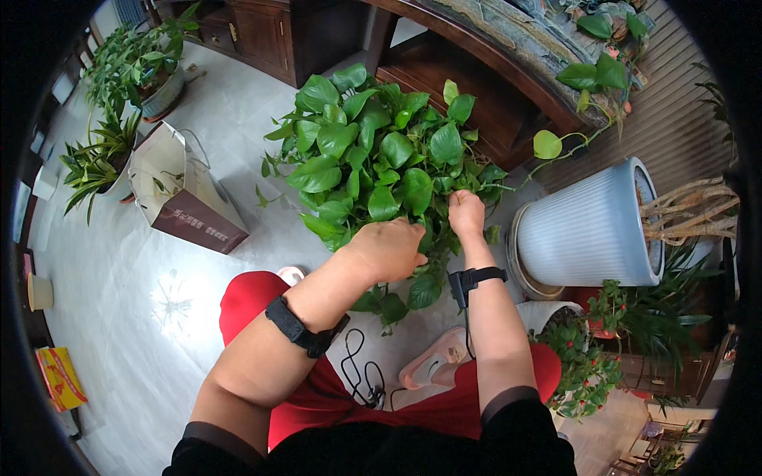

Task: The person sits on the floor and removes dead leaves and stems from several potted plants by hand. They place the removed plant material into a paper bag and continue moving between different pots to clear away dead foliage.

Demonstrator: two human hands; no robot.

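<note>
A bushy pothos plant (pixel 349 151) with broad glossy green leaves fills the middle of the view, and its pot is hidden under the foliage. My left hand (pixel 385 247) reaches into the front leaves with its fingers curled; the fingertips are partly behind foliage. Against the plant's right side, my right hand (pixel 467 213) is closed in a pinch among thin stems. What either hand grips is too small or too covered to make out. To the plant's left, a paper bag (pixel 198 218) stands with its top open and a few plant scraps inside.
Close on the right is a ribbed pale-blue pot (pixel 583 226) with thick woody stems, beside a red-flowered plant (pixel 583 357). More potted plants (pixel 163 91) stand at the far left. Dark wooden furniture (pixel 468 87) lines the back. A black cable (pixel 361 373) lies between my feet.
</note>
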